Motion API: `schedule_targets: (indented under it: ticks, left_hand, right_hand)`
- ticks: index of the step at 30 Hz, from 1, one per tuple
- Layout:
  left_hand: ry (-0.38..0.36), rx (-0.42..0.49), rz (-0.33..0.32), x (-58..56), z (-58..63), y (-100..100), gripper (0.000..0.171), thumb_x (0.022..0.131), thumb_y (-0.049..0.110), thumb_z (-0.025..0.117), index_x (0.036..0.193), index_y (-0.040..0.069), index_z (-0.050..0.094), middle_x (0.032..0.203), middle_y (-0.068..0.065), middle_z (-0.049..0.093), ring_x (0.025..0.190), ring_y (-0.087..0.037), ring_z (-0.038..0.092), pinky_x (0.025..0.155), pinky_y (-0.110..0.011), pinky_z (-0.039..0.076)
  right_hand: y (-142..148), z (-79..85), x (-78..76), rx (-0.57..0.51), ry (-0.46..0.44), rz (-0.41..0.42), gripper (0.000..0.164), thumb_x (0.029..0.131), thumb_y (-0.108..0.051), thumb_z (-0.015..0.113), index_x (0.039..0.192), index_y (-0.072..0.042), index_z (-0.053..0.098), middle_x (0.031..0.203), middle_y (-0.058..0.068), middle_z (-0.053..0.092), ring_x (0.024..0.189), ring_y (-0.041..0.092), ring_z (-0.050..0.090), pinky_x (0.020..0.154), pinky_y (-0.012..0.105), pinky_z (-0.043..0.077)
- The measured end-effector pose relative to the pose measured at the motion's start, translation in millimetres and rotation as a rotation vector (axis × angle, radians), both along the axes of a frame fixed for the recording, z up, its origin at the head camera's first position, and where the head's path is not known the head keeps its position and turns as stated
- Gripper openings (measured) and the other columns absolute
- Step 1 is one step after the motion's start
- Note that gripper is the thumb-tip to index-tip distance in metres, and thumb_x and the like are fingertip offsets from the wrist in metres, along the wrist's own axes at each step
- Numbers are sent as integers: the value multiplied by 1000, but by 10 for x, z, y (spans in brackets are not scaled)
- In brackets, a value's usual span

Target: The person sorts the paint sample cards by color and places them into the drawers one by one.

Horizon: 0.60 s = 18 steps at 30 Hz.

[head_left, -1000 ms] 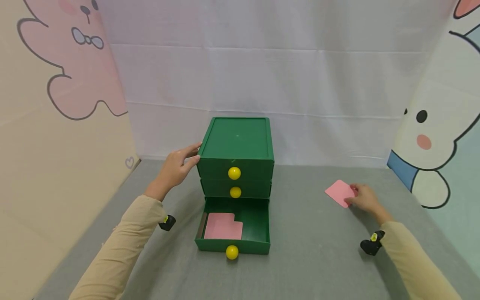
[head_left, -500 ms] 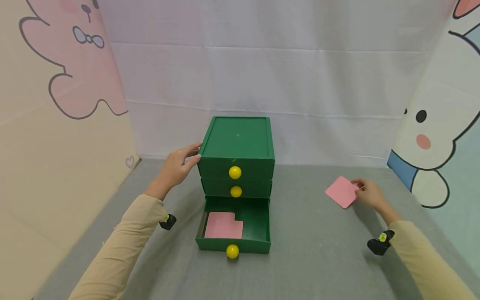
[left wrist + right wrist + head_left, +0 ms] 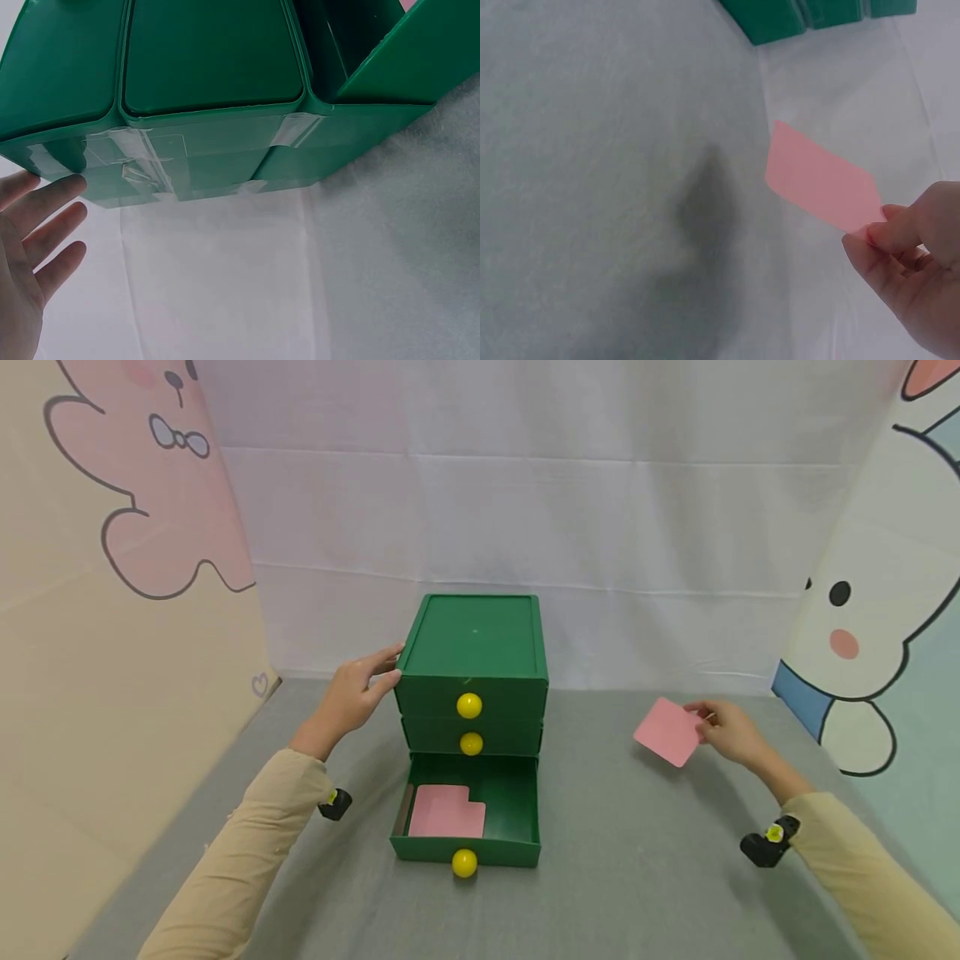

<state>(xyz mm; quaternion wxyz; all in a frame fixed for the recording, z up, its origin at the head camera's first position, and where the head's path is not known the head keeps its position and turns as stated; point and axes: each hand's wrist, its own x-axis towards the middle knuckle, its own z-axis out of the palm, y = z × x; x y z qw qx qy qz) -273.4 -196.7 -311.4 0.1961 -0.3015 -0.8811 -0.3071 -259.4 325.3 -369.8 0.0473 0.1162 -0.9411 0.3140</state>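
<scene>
A green three-drawer box [image 3: 474, 639] with yellow ball knobs stands in the middle of the table. My left hand [image 3: 352, 697] rests its fingertips against the box's upper left side; in the left wrist view the fingers [image 3: 56, 232] are spread and mostly straight. The bottom drawer [image 3: 513, 802] is pulled out, with overlapping pink cards [image 3: 442, 812] lying flat in its left part. At the right, my right hand [image 3: 727, 732] pinches one corner of a square pink card [image 3: 666, 732]. The card [image 3: 821, 180] is raised above the table, its shadow below.
Grey cloth covers the table [image 3: 600, 860]. Behind the box hangs a pale curtain [image 3: 525, 510], and printed cartoon sheets flank both sides. Clear tape [image 3: 150, 161] joins the box's drawer units along the side. The open drawer's front [image 3: 491, 853] juts toward me.
My right hand has taken hold of the pink card's corner and lifted it off the table, moving it slightly left and away from me. The left hand and drawers have stayed put.
</scene>
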Motion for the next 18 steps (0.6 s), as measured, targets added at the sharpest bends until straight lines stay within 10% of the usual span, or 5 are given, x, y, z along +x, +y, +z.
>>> schedule_targets:
  ticks: [18]
  left_hand:
    - [3,2,5,-44,-30,-5,43,94,15,49,135,2,44,122,-21,55,107,-34,56,88,-51,43]
  right_hand:
    - [-617,485,243,-74,53,217,29,85,11,51,114,12,54,106,25,55,83,28,56,60,22,52]
